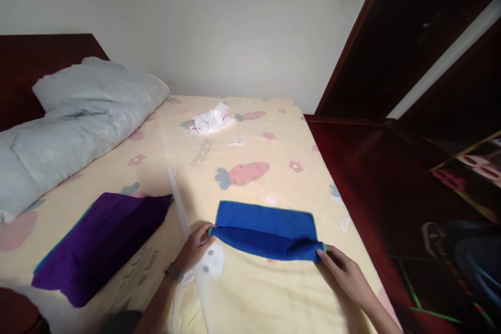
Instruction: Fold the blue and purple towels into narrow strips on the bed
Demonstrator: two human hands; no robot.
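Note:
A blue cloth (270,219) with a thin green edge lies on the bed, its near part folded over toward the far side. My left hand (198,245) pinches the left end of the fold between thumb and fingers. At the right end of the fold, my right hand (340,269) grips the corner in the same way. The fold is slightly lifted and sags in the middle. To the left, a purple cloth (102,245) with a blue-green edge rests on the sheet, apart from both hands.
The bed sheet (250,146) is pale yellow with carrot prints. A crumpled white plastic bag (213,119) sits near the wall. A grey quilt (78,115) is heaped at the left. Right of the bed are a dark red floor (352,156) and pink slippers (479,164) on a rack.

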